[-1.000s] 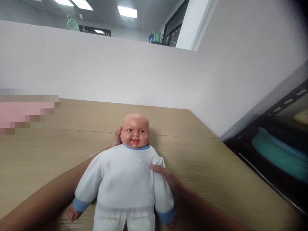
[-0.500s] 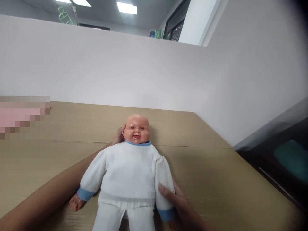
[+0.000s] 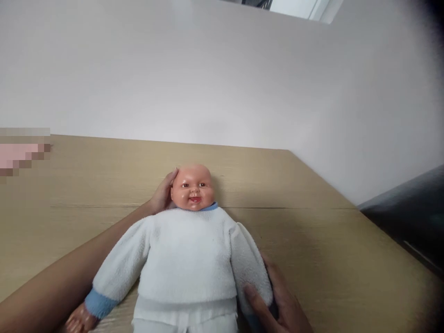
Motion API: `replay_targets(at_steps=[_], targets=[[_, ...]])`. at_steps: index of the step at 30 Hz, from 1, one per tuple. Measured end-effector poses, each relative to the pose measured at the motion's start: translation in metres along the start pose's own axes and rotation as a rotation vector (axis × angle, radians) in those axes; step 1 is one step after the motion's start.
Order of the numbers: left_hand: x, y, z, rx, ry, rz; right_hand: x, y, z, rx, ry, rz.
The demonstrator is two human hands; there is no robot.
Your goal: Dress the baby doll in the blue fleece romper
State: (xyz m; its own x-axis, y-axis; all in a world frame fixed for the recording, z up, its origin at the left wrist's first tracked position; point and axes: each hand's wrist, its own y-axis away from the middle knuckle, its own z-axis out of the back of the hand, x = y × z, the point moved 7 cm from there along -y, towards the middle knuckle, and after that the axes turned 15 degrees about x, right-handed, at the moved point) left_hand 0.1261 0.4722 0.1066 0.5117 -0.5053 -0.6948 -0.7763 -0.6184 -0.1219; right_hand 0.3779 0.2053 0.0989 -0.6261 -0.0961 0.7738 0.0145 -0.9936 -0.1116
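A baby doll (image 3: 189,256) lies face up on the brown table, its head pointing away from me. It wears a white fleecy top and white trousers, with blue cuffs and a blue collar. My left hand (image 3: 164,192) is cupped round the side and back of the doll's head, its fingers partly hidden behind it. Lower on the right, my right hand (image 3: 277,300) grips the doll's sleeved arm, thumb on top and the other fingers round the outer side. The doll's legs run out of view at the bottom edge.
A brown tabletop (image 3: 322,245) with a seam across it lies under the doll. Behind it rises a pale wall (image 3: 173,78). Something dark (image 3: 412,217) stands beyond the table's right edge. A pixelated pink patch (image 3: 17,155) covers the far left.
The view has tipped down, so the ceiling lights are gone. The doll appears larger and nearer, its head turned slightly to the right. Both hands keep their hold on it.
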Motion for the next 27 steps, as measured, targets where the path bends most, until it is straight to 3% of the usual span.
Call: replay_targets(at_steps=[4, 8, 12, 19, 27], targets=[[-0.005, -0.001, -0.003, -0.046, -0.019, -0.024, 0.004, -0.001, 0.003, 0.087, 0.019, -0.011], [-0.001, -0.005, -0.005, -0.043, -0.031, -0.019, 0.001, 0.001, 0.001, 0.079, 0.028, 0.006], [-0.006, -0.005, -0.008, -0.052, -0.074, -0.105, -0.002, 0.002, -0.001, 0.096, 0.032, 0.005], [-0.011, -0.001, -0.015, -0.154, -0.162, -0.149, 0.002, 0.001, 0.001, 0.135, -0.021, -0.077], [-0.014, -0.001, -0.02, -0.209, -0.189, -0.166, 0.011, -0.003, 0.003, 0.164, -0.037, -0.073]])
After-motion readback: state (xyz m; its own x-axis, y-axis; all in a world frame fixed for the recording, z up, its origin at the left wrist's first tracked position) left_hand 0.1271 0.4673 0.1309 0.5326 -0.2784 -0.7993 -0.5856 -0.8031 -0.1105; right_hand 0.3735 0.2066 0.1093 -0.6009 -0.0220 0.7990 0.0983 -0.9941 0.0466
